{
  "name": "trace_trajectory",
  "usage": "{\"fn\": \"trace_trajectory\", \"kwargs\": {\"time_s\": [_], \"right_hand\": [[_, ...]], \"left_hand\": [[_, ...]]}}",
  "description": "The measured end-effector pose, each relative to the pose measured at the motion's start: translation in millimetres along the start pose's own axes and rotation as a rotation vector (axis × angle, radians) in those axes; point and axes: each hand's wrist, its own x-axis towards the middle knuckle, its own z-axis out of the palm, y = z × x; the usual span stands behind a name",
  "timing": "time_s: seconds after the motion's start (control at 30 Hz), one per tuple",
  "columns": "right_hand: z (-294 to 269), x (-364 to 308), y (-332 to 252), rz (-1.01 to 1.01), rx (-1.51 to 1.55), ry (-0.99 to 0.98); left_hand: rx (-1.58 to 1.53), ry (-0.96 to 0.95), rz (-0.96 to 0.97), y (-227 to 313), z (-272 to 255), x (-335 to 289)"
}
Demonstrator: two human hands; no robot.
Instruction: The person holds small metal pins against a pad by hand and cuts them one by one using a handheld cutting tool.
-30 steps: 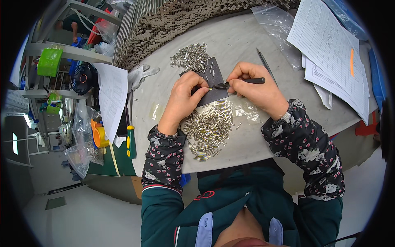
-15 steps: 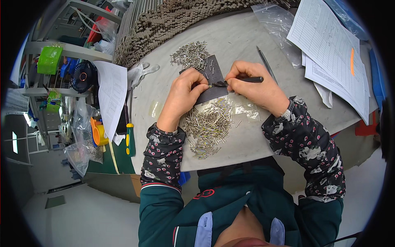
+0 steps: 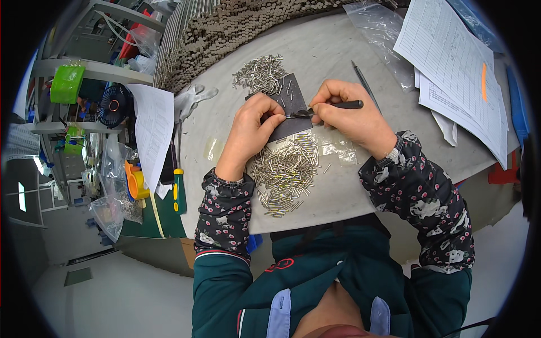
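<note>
My left hand [image 3: 256,125] is closed, thumb and forefinger pinching a small metal pin [image 3: 288,116] over a dark flat pad [image 3: 299,94]. Closed around a slim black-handled tool [image 3: 348,105], my right hand [image 3: 350,114] brings the tool's dark front end up to the pin. The exact shape of that end is too small to make out. A large pile of short metal pins [image 3: 284,172], several with yellow marks, spreads just below the pad. Beyond it lies a smaller pile of pins [image 3: 260,73], with a few strays on the pad.
Stacked metal rods [image 3: 225,42] line the far edge of the table [image 3: 338,194]. A pen [image 3: 365,84], a clear plastic bag [image 3: 380,42] and paper sheets [image 3: 451,73] lie to the right. At left are a white glove [image 3: 194,98], a green-yellow screwdriver [image 3: 178,191] and a small fan [image 3: 114,105].
The black-handled tool has shifted very slightly at the pin, and the pin's exposed end looks silver now instead of yellowish. Both hands stay in nearly the same place.
</note>
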Motion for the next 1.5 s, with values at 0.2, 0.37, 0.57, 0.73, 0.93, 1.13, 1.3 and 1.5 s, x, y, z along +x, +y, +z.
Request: {"fn": "trace_trajectory", "kwargs": {"time_s": [0.2, 0.37, 0.57, 0.73, 0.93, 1.13, 1.3, 1.5], "right_hand": [[-1.5, 2.0, 5.1, -0.057, -0.104, -0.038], [-2.4, 1.0, 6.3, -0.082, -0.091, -0.02], [-1.4, 0.4, -2.4, 0.028, 0.007, 0.018], [1.2, 2.3, -2.6, 0.049, 0.012, 0.021], [3.1, 3.7, -2.7, 0.043, 0.021, 0.023], [1.8, 3.2, -3.1, 0.04, 0.024, 0.027], [0.4, 1.6, -3.4, 0.031, 0.016, 0.016], [-1.6, 1.1, -1.6, 0.025, 0.004, 0.024]], "left_hand": [[0.004, 0.0, -0.005, 0.3, -0.1, 0.1], [0.014, -0.015, 0.007, 3.3, -0.8, 0.7], [0.057, -0.051, 0.109, 8.1, -2.3, -2.4], [0.132, -0.097, 0.229, 2.8, -6.7, -3.2], [0.044, -0.044, 0.061, 8.7, -10.4, -6.6], [0.186, 0.002, -0.055, 7.5, -8.1, -9.4], [0.091, -0.02, -0.09, 6.0, -9.6, -8.4], [0.056, 0.009, -0.085, 1.5, -7.7, -8.2]]}}
